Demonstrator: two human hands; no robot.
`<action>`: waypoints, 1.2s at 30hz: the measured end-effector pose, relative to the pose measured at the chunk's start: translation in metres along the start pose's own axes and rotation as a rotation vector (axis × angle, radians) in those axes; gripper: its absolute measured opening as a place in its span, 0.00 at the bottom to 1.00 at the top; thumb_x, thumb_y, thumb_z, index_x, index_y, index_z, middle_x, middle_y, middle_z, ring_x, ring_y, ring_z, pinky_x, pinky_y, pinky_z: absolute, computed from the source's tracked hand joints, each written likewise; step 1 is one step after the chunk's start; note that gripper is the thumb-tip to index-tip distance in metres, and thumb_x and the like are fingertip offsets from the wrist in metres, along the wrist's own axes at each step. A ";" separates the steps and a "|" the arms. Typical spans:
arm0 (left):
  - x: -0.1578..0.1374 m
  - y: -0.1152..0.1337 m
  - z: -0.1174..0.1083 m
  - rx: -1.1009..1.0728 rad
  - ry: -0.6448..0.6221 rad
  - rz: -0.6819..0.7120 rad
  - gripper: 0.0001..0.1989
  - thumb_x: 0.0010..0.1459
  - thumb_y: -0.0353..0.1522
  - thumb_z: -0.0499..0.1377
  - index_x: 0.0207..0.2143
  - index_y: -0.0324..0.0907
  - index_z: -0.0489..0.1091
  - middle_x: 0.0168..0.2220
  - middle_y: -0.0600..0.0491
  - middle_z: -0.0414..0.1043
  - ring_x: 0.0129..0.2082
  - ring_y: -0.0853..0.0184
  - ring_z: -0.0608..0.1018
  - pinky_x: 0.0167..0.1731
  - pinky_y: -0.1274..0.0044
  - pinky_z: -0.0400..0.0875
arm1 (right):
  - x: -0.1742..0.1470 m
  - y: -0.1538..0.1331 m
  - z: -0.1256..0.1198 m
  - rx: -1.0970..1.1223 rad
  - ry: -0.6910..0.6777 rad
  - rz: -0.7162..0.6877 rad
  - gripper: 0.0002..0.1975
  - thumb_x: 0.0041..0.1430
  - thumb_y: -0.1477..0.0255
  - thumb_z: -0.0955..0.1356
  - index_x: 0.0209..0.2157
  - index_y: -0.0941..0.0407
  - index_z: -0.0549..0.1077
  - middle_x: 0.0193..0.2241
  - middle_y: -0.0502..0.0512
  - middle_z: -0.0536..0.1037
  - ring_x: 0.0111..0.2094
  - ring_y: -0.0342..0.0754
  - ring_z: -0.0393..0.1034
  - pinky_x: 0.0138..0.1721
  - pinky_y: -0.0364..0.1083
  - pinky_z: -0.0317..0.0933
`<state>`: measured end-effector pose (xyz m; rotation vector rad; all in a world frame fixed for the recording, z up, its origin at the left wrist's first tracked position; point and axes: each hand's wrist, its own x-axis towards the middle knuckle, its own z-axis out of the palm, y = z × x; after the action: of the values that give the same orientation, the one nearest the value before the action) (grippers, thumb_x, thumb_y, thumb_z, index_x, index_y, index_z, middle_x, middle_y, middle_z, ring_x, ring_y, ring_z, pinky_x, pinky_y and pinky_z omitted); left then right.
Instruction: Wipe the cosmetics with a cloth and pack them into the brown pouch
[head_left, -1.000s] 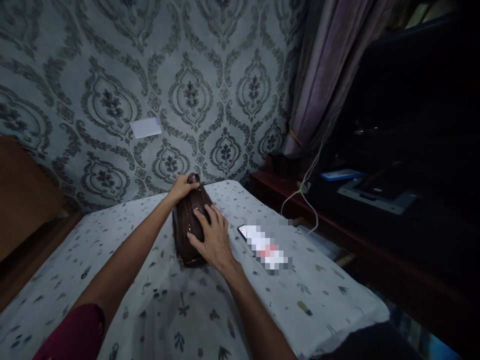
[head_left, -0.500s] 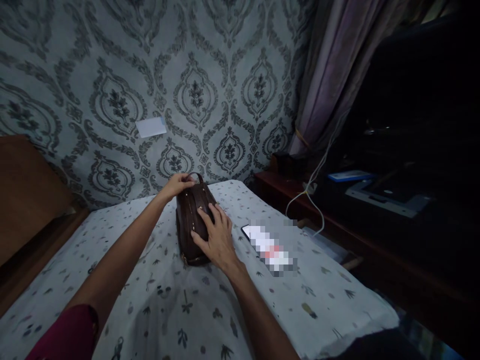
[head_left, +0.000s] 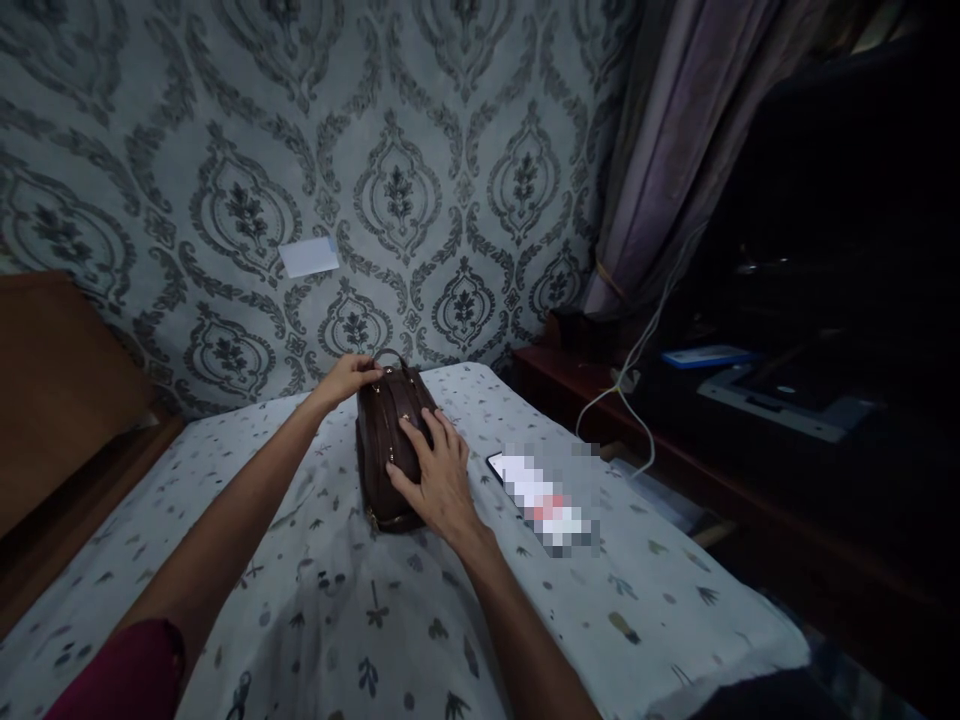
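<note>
A dark brown handbag (head_left: 382,440) with gold-coloured zips lies on the bed. Its carry handle (head_left: 391,354) arches up at the far end. My left hand (head_left: 349,380) is at the bag's far left corner, its fingers closed there beside a small gold zip part; exactly what the fingertips pinch is hard to make out. Across the bag's right side rests my right hand (head_left: 439,480), fingers spread and lying against the leather. To the right of the bag is a phone (head_left: 536,495) with a lit, blurred screen.
A patterned sheet (head_left: 375,640) covers the bed. Patterned wallpaper with a white card (head_left: 309,257) stands behind it. At left is a wooden headboard (head_left: 67,390). On the right are a dark red ledge (head_left: 540,365), a white cable (head_left: 637,345) and a curtain (head_left: 660,150).
My left fingers have shifted slightly from beside the handle's base toward the near-left zip. My right hand stays spread on the bag. The whole view has shifted a little.
</note>
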<state>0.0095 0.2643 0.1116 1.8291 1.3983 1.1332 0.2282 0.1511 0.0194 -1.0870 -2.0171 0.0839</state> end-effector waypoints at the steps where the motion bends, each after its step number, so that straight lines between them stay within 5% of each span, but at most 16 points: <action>1: 0.000 0.000 0.000 -0.002 -0.003 -0.001 0.15 0.42 0.42 0.66 0.27 0.39 0.74 0.25 0.55 0.73 0.29 0.66 0.72 0.33 0.75 0.64 | 0.000 0.000 0.000 0.004 0.001 0.000 0.29 0.62 0.61 0.69 0.63 0.52 0.67 0.66 0.64 0.62 0.68 0.62 0.50 0.63 0.63 0.51; 36: -0.012 0.022 0.006 0.074 -0.039 -0.021 0.10 0.41 0.34 0.64 0.28 0.39 0.75 0.21 0.57 0.71 0.25 0.67 0.72 0.30 0.77 0.65 | 0.001 -0.001 0.001 -0.003 -0.005 0.014 0.30 0.61 0.62 0.69 0.63 0.52 0.66 0.66 0.64 0.63 0.68 0.63 0.51 0.62 0.66 0.52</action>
<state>0.0237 0.2467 0.1237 1.8738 1.4515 1.0427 0.2271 0.1513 0.0197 -1.1038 -2.0154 0.0904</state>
